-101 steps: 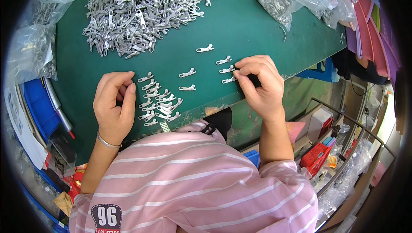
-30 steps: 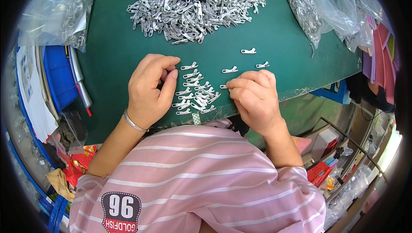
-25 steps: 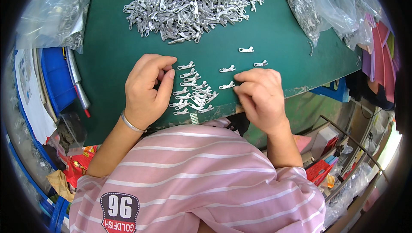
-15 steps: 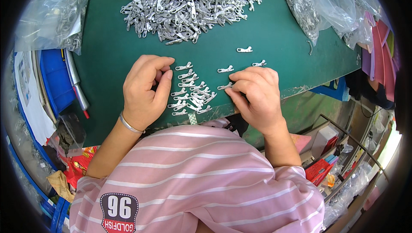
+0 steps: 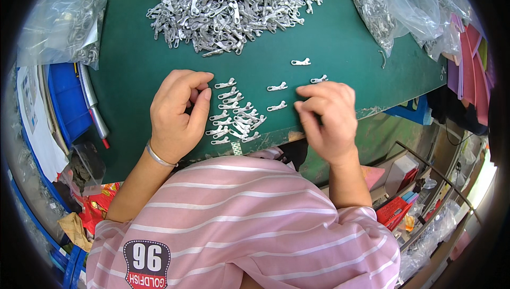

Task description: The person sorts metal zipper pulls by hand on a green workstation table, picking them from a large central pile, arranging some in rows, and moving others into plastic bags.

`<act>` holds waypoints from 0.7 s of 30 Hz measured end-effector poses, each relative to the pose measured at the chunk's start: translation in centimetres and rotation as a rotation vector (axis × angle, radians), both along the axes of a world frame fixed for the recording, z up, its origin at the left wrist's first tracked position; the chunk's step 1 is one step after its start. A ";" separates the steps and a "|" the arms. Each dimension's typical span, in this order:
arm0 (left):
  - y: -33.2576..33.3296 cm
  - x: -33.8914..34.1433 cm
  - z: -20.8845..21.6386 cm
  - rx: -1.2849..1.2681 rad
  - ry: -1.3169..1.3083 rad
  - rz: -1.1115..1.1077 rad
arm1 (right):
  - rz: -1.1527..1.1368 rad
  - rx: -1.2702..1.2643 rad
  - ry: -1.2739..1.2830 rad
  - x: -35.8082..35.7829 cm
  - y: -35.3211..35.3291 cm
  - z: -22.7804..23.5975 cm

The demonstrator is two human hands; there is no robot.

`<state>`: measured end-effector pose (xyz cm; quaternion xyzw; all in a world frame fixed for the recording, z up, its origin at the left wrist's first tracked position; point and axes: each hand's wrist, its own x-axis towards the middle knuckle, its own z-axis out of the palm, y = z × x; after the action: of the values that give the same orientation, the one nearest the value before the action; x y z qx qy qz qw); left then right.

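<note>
A small silver metal hook piece (image 5: 277, 106), with a ring at one end, lies flat on the green table just left of my right hand (image 5: 330, 121). That hand is raised slightly off it, fingers bent and apart, with nothing visible in them. Similar hook pieces lie above it: one to the left (image 5: 277, 86), one higher up (image 5: 300, 62) and one beyond my fingertips (image 5: 319, 79). My left hand (image 5: 178, 105) rests beside a loose column of several hook pieces (image 5: 231, 92). Its thumb and forefinger stand apart, apparently holding nothing; its other fingers are curled and partly hidden.
A large heap of the same metal pieces (image 5: 228, 10) covers the far middle of the green table (image 5: 138, 39). Plastic bags of metal parts lie at the far left (image 5: 61, 28) and far right (image 5: 369, 10). A blue bin (image 5: 71, 97) stands at the left edge.
My right hand has moved right, away from the nearest hook piece, which now lies apart from the fingers. The left hand stays beside the column almost unmoved.
</note>
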<state>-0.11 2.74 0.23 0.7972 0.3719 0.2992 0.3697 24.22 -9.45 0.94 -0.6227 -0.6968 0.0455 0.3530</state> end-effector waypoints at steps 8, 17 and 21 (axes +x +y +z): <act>0.0 0.0 0.0 -0.009 0.003 0.001 | -0.088 0.076 0.031 1.2 -0.3 0.4; 0.0 0.0 0.0 -0.009 0.004 0.000 | 0.019 0.030 0.026 -0.4 1.5 -0.2; 0.0 0.0 0.0 -0.010 0.005 0.003 | 0.082 0.001 -0.023 -0.7 2.5 -0.2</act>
<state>-0.13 2.73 0.26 0.7955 0.3755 0.2960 0.3723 23.54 -6.91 0.77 -0.5941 -0.7256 0.0525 0.3431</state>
